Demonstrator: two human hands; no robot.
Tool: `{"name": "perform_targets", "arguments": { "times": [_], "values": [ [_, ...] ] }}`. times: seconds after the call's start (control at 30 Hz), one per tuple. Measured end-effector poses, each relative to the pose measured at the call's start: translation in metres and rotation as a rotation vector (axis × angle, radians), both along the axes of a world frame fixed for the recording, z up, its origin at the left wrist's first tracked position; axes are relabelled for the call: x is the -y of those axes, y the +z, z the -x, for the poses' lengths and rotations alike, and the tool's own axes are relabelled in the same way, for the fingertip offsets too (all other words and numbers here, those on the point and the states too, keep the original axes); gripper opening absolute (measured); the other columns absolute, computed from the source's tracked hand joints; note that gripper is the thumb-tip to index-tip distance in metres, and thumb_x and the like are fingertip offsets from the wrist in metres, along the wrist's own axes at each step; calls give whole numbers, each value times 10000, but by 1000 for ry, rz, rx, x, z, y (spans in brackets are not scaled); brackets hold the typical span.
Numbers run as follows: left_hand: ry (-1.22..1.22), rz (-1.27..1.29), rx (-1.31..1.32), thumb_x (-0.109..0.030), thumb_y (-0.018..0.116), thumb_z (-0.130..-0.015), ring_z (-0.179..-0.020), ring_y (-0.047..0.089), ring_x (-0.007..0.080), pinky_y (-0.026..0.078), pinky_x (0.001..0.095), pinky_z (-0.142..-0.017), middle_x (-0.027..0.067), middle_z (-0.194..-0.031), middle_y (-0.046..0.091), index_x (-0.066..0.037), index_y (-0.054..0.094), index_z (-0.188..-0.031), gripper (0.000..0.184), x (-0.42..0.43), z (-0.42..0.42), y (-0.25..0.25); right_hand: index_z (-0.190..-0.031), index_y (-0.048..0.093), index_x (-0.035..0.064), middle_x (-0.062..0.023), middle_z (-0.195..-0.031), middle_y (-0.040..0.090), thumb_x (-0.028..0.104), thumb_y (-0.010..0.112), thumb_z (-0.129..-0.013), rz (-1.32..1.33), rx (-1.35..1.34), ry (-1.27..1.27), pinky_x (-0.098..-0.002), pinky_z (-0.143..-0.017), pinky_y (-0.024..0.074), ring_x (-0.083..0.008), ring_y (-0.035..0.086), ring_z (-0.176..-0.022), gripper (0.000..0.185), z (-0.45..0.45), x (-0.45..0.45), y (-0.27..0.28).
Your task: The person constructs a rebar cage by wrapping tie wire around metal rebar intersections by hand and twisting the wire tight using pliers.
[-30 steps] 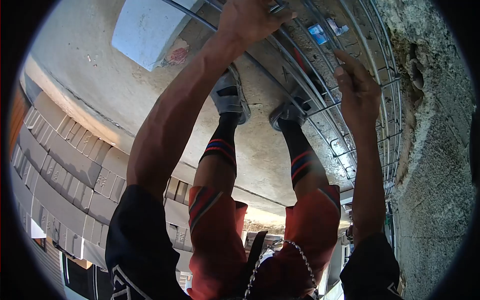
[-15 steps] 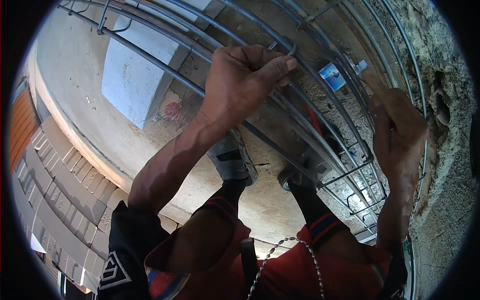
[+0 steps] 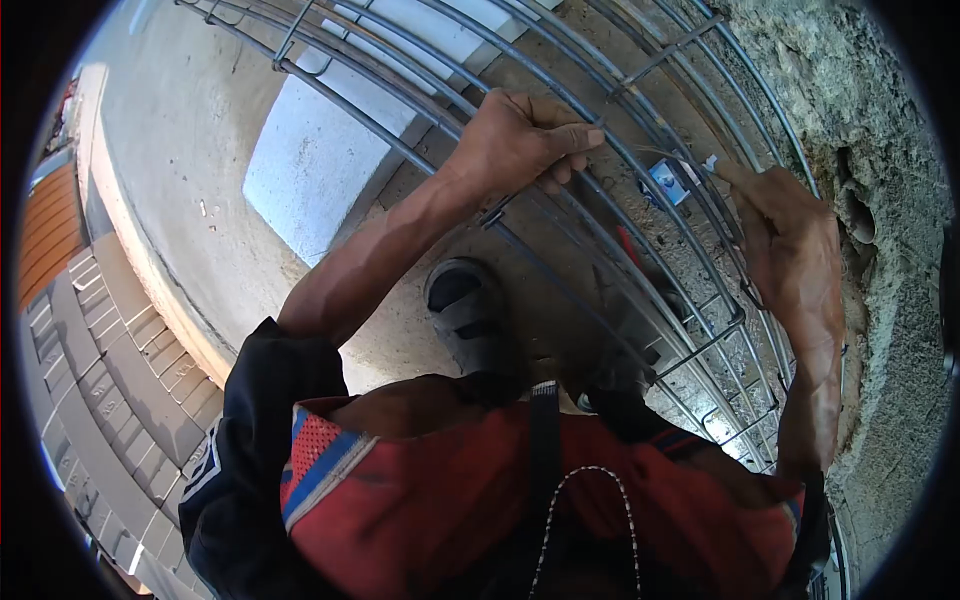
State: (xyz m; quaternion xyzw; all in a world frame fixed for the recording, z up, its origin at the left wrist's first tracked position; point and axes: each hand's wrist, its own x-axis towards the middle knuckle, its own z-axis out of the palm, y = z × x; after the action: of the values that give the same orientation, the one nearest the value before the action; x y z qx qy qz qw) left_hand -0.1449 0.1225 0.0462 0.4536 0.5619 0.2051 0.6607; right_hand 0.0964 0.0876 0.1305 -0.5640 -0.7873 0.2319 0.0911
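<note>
Long steel bars joined by bent cross ties run from the upper left to the lower right. My left hand is closed over the middle bars, thumb pressed against the fingers; what is pinched there is too small to make out. My right hand is at the right side of the bars, its fingers bent and pointing towards my left hand. A thin strand seems to run between the two hands. Whether my right fingertips grip it is unclear.
A rough concrete wall rises along the right. A pale block lies on the floor beyond the bars. Stacked grey blocks stand at the lower left. A blue and white packet lies beneath the bars, near my sandalled foot.
Since the first frame, the view has shifted over the bars and my right hand has moved outward to the right. My left hand stays closed at the bars.
</note>
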Motion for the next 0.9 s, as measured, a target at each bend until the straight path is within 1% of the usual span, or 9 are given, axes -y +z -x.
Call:
{"name": "perform_targets", "arguments": {
  "times": [0.1,0.3,0.4,0.47,0.57,0.67,0.7,0.8,0.9],
  "values": [
    [-20,-49,29,-215,689,-810,-544,580,98,473,231,-459,58,-653,626,8,669,-830,225,-1,1,-6,-1018,648,52,-117,-760,588,-9,602,-778,167,-70,72,-358,-548,462,-259,589,-604,252,6,11,14],
    [-44,-101,-46,-265,717,-781,-588,602,124,495,257,-534,81,-694,646,34,667,-842,309,1,4,-2,-1015,649,65,-131,-785,593,-8,591,-755,166,16,178,-384,-577,476,-313,605,-672,276,26,29,-11],
    [100,-835,-268,-288,704,-781,-554,611,130,477,279,-472,91,-605,617,31,667,-830,324,15,20,-5,-1003,652,64,-132,-767,602,22,604,-760,140,-10,191,-389,-589,479,-317,606,-674,251,31,30,-17],
    [143,-1082,-454,-216,700,-791,-662,596,97,461,226,-552,85,-711,642,11,665,-908,258,30,41,13,-992,653,53,-128,-733,603,31,612,-771,121,-90,169,-385,-591,480,-304,610,-666,226,31,26,-18],
    [283,-828,-545,-147,718,-769,-649,597,85,455,217,-546,68,-709,640,-10,655,-957,242,85,62,31,-977,655,32,-130,-729,624,52,625,-792,217,-168,-163,-374,-595,487,-277,625,-669,188,35,13,-8],
    [431,-529,-434,-113,741,-747,-643,602,81,469,212,-554,44,-717,643,-17,630,-1028,317,130,63,-2,-976,647,1,-144,-770,645,82,646,-798,-119,-251,11,-346,-599,498,-256,641,-684,196,43,-5,-26],
    [485,-441,-379,-107,747,-742,-640,603,80,476,213,-559,37,-719,643,-21,622,-1053,346,136,61,-11,-970,648,-6,-160,-828,653,98,663,-784,-186,-284,74,-339,-609,511,-284,650,-721,214,47,-12,-36],
    [418,-499,-370,-103,749,-741,-658,610,81,504,224,-588,27,-717,638,-35,586,-1140,436,145,45,-17,-958,657,0,-165,-855,652,110,671,-773,-214,-229,101,-345,-640,517,-306,647,-763,215,63,-19,-61],
    [465,-560,-406,-95,737,-747,-751,649,111,527,234,-651,97,-834,681,-21,638,-1062,339,143,39,-24,-977,658,11,-175,-900,647,102,660,-776,-185,-239,89,-358,-672,516,-318,640,-794,220,66,-25,-69]
  ]
}}
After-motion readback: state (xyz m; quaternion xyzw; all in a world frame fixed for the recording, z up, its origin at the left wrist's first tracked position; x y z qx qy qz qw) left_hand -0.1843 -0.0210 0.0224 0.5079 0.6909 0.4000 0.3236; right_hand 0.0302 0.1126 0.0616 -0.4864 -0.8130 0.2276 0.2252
